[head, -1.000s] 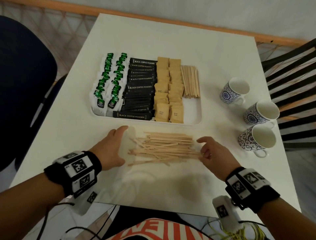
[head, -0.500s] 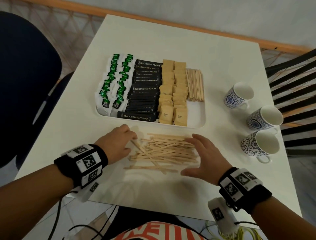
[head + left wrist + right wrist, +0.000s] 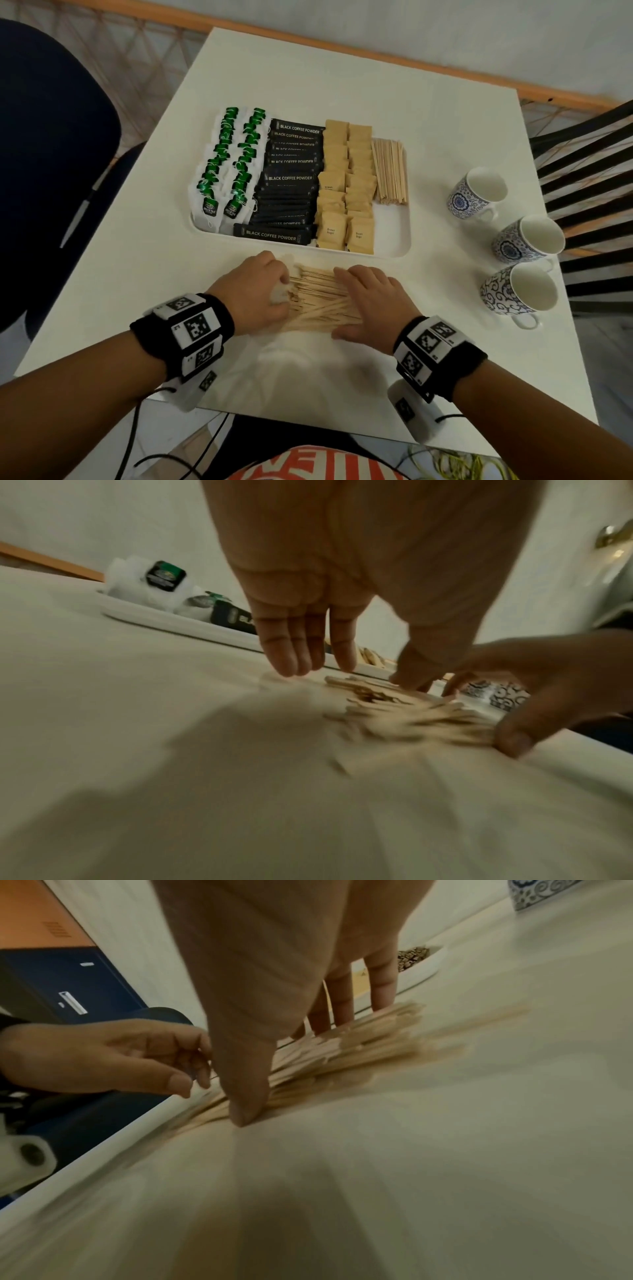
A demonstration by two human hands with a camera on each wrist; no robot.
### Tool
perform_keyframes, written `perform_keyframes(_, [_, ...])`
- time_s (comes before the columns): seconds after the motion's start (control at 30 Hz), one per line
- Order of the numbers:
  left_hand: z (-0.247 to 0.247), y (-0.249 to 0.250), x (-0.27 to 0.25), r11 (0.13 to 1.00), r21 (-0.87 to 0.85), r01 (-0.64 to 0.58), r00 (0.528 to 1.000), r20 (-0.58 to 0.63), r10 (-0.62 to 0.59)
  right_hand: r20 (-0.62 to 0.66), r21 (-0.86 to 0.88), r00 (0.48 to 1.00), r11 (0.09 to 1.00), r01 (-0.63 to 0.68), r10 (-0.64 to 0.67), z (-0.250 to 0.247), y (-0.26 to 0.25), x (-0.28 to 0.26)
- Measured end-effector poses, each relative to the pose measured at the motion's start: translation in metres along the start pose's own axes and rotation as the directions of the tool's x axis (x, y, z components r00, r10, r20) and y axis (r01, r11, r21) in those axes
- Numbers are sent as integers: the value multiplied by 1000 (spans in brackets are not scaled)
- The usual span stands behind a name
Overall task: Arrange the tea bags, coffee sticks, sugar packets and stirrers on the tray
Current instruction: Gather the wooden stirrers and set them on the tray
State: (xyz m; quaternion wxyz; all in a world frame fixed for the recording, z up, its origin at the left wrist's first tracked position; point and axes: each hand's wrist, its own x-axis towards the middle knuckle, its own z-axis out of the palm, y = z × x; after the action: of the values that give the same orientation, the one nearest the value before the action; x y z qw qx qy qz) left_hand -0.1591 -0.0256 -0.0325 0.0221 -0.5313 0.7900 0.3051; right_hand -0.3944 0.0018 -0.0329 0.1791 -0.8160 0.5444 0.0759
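Observation:
A loose pile of wooden stirrers (image 3: pixel 318 301) lies on the white table just in front of the tray (image 3: pixel 394 247). My left hand (image 3: pixel 253 291) stands at the pile's left end, fingers pointing down at the table (image 3: pixel 308 647). My right hand (image 3: pixel 370 301) lies over the pile's right part, straight fingers on the far side and thumb (image 3: pixel 245 1104) on the near side. The tray holds rows of green tea bags (image 3: pixel 233 164), black coffee sticks (image 3: pixel 291 192), brown sugar packets (image 3: pixel 346 185) and a neat bundle of stirrers (image 3: pixel 388 171).
Three blue-patterned cups (image 3: pixel 479 192) (image 3: pixel 527 240) (image 3: pixel 520 291) stand to the right of the tray. A dark blue chair (image 3: pixel 51 154) is at the table's left, a black slatted chair (image 3: pixel 589 164) at its right. The tray's front right corner is bare.
Both hands have closed in on the loose stirrers from left and right. The right hand has slid onto the pile, and the sticks are bunched tighter.

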Motion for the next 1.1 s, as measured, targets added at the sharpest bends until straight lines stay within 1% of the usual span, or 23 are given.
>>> perform_keyframes(0.03, [2, 4, 2, 998, 10, -62, 998, -12, 63, 19, -14, 1000, 1000, -2, 2, -2, -1, 1])
perform_keyframes(0.1, [4, 16, 7, 975, 113, -193, 981, 33, 191, 56, -33, 998, 999, -10, 12, -6, -3, 6])
perform_keyframes(0.13, [6, 22, 11, 958, 175, -228, 973, 63, 220, 72, -39, 997, 999, -13, 16, -7, -4, 9])
perform_keyframes(0.17, [8, 27, 15, 945, 225, -237, 971, 84, 223, 85, -45, 996, 999, -12, 16, -9, -5, 11])
perform_keyframes(0.3, [5, 41, 31, 931, 301, -206, 978, 83, 189, 108, -51, 994, 999, -19, 24, -13, -7, 19])
perform_keyframes(0.5, [-6, 54, 46, 914, 365, -174, 980, 156, 125, 115, -2, 990, 997, -78, 77, -14, -7, 31])
perform_keyframes(0.67, [-3, 58, 50, 908, 395, -138, 984, 162, 79, 148, -23, 986, 997, -69, 71, -17, -5, 38])
perform_keyframes(0.73, [0, 58, 51, 901, 413, -134, 984, 162, 72, 143, -43, 987, 997, -64, 69, -19, -7, 39])
perform_keyframes(0.87, [0, 58, 51, 890, 428, -158, 984, 142, 107, 107, -89, 994, 996, -9, 19, -17, -7, 41])
perform_keyframes(0.97, [-3, 57, 50, 913, 371, -168, 981, 150, 119, 91, -52, 996, 999, -6, 11, -17, -1, 39])
perform_keyframes(1.1, [-6, 60, 50, 907, 390, -159, 979, 178, 96, 107, 3, 994, 1000, -3, 3, -19, 4, 33])
